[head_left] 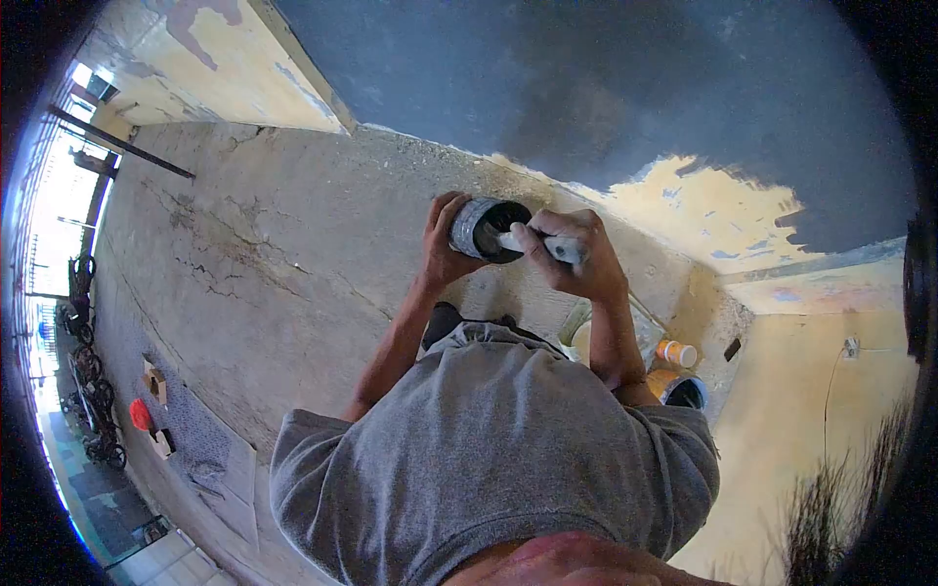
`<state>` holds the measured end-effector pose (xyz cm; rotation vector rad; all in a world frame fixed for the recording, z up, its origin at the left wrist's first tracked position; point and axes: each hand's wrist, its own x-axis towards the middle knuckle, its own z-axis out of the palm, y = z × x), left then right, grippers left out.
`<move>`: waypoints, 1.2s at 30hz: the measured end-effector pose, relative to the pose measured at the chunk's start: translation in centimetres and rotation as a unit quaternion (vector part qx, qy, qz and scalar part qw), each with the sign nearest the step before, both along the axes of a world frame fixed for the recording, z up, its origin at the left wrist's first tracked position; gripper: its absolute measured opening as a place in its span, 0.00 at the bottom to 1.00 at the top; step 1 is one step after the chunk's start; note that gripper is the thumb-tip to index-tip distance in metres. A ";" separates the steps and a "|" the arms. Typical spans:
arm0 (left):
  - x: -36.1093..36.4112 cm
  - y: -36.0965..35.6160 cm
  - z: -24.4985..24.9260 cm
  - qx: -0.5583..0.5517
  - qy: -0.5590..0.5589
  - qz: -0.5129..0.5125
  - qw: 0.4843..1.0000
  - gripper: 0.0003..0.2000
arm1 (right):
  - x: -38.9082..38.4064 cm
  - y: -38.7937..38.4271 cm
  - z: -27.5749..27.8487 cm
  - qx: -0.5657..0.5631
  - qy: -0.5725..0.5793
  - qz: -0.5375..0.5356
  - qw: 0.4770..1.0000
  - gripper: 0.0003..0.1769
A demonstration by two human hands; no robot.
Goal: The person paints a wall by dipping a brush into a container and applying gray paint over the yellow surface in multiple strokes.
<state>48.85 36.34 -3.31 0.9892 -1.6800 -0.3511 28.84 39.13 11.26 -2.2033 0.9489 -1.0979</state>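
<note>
The left hand (446,237) grips the paint can (471,227); the right (578,256) holds the brush (559,248) in its mouth — best keep the can steady, wiping excess paint off inside the rim.

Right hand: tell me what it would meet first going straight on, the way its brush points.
Most likely the inside of the can in the left hand: the brush in the right hand points into its open mouth. How deep the tip already sits is unclear.
</note>
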 end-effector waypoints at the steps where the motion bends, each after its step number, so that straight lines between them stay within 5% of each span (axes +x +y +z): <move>1: 0.0 0.1 -0.3 0.005 -0.010 0.000 1.000 0.43 | -0.2 0.1 0.1 0.009 -0.034 -0.004 0.999 0.11; 6: 0.0 0.6 -1.0 -0.019 0.011 -0.012 1.000 0.44 | 0.1 0.5 -1.3 -0.075 -0.040 -0.053 0.995 0.11; 7: 0.0 0.8 -4.2 0.030 0.059 0.007 0.998 0.44 | 0.6 1.2 -0.5 -0.065 -0.013 -0.036 0.997 0.11; 8: 0.4 1.6 -2.4 0.026 -0.001 0.010 1.000 0.44 | 0.5 1.6 -1.5 -0.080 0.042 -0.047 0.995 0.12; 15: 0.5 3.7 -1.8 0.048 0.007 -0.025 0.999 0.48 | -0.1 1.4 -1.1 0.090 -0.025 -0.003 0.996 0.13; 21: 0.2 3.2 -2.0 0.092 0.037 -0.031 0.995 0.48 | -0.5 0.1 -1.4 0.014 0.072 -0.021 0.997 0.13; 27: -0.4 3.1 -3.0 0.099 0.005 -0.022 0.995 0.49 | -1.7 -0.3 -1.7 0.151 -0.030 0.017 0.988 0.12; 36: -0.9 2.7 -2.9 0.108 0.015 -0.022 0.994 0.48 | -2.4 0.2 -4.0 0.113 -0.014 -0.041 0.993 0.14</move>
